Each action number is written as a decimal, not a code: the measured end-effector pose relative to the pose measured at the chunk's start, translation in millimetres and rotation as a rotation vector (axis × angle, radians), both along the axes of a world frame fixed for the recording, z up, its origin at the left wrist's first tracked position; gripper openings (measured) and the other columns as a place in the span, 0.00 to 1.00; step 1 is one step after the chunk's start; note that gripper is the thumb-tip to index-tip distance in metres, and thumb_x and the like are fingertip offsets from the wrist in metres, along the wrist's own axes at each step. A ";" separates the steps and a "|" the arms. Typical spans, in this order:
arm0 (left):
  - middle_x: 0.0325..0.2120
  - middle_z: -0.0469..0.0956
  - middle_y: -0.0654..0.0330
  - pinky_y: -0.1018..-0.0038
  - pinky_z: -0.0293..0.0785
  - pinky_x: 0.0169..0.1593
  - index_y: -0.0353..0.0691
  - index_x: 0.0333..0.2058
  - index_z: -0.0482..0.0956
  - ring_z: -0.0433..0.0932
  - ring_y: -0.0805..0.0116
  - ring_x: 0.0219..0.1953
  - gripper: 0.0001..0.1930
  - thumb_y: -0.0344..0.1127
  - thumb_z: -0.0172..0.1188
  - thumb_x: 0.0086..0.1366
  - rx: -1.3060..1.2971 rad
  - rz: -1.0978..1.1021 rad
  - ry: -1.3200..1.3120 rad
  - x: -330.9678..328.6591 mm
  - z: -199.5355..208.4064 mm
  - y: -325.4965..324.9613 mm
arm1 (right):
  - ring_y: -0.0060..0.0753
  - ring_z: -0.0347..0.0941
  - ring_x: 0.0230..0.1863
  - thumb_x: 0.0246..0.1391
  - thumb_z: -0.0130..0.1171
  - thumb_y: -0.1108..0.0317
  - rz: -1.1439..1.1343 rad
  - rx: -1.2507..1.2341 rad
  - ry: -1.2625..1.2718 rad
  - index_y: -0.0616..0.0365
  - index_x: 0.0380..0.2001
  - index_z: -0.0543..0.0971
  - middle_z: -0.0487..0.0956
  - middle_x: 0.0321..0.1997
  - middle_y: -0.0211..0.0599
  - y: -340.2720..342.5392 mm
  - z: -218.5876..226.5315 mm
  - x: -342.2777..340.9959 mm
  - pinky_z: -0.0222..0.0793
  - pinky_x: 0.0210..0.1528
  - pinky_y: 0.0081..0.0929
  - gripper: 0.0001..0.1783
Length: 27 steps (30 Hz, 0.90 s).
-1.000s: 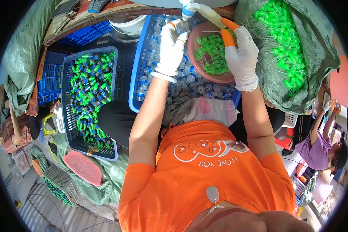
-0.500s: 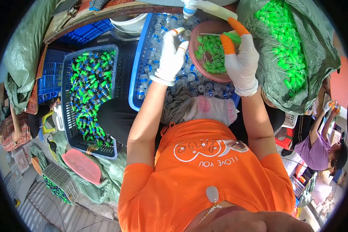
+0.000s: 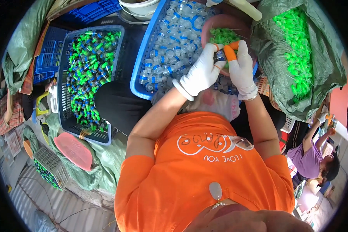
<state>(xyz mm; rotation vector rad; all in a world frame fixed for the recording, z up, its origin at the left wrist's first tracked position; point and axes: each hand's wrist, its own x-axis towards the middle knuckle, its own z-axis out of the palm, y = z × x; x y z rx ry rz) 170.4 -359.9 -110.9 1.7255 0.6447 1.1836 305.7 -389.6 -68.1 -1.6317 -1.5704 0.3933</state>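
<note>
Over the near rim of a pink bowl (image 3: 209,26), my two white-gloved hands meet. A small dark bottle with a blue band (image 3: 220,56) is pinched by my left hand (image 3: 202,72), its fingers closed around it. My right hand (image 3: 241,71), with orange covers on its fingers, is closed right beside the bottle; whatever lies between its fingertips is hidden. Several green spray tops with thin tubes (image 3: 223,35) lie in the bowl. Under and left of my hands, a blue crate (image 3: 137,73) holds many small clear bottles with blue bands (image 3: 174,40).
At left stands a basket (image 3: 62,77) full of green-capped bottles (image 3: 91,65). A green sack (image 3: 268,54) with more green tops (image 3: 294,50) is at right. A pale tube-shaped object (image 3: 248,8) juts in above the bowl. Another person (image 3: 307,154) works at far right.
My left hand has moved right, from above the clear bottles to meet my right hand, and now grips a bottle. My right hand has come down slightly. The view has shifted.
</note>
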 end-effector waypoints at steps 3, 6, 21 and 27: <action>0.41 0.70 0.47 0.66 0.72 0.45 0.33 0.50 0.65 0.73 0.52 0.39 0.20 0.22 0.56 0.60 0.160 0.023 0.094 0.9 -6.9 2.9 | 0.35 0.75 0.26 0.58 0.55 0.70 -0.054 -0.109 0.216 0.59 0.38 0.71 0.77 0.29 0.42 -2.0 -9.1 0.3 0.69 0.31 0.28 0.06; 0.41 0.70 0.46 0.66 0.71 0.45 0.32 0.50 0.66 0.74 0.50 0.40 0.19 0.22 0.57 0.59 0.183 0.015 0.123 -4.4 -14.9 6.8 | 0.33 0.74 0.28 0.60 0.54 0.68 -0.123 -0.384 0.739 0.60 0.41 0.71 0.77 0.30 0.43 -10.9 -7.9 0.3 0.68 0.33 0.27 0.09; 0.42 0.71 0.49 0.68 0.72 0.47 0.31 0.50 0.67 0.75 0.56 0.44 0.17 0.22 0.55 0.61 -0.190 -0.309 0.120 -36.8 -19.1 -19.7 | 0.29 0.69 0.23 0.61 0.55 0.59 0.140 -0.542 0.447 0.60 0.39 0.75 0.77 0.26 0.33 -43.1 -20.5 16.5 0.64 0.27 0.29 0.14; 0.40 0.72 0.46 0.65 0.73 0.43 0.33 0.47 0.73 0.76 0.51 0.40 0.15 0.25 0.57 0.60 -0.046 -0.048 0.278 -63.3 -15.2 -29.9 | 0.50 0.73 0.26 0.60 0.53 0.57 0.059 -0.960 0.741 0.58 0.39 0.75 0.77 0.27 0.43 -20.2 -13.5 -10.0 0.67 0.30 0.42 0.15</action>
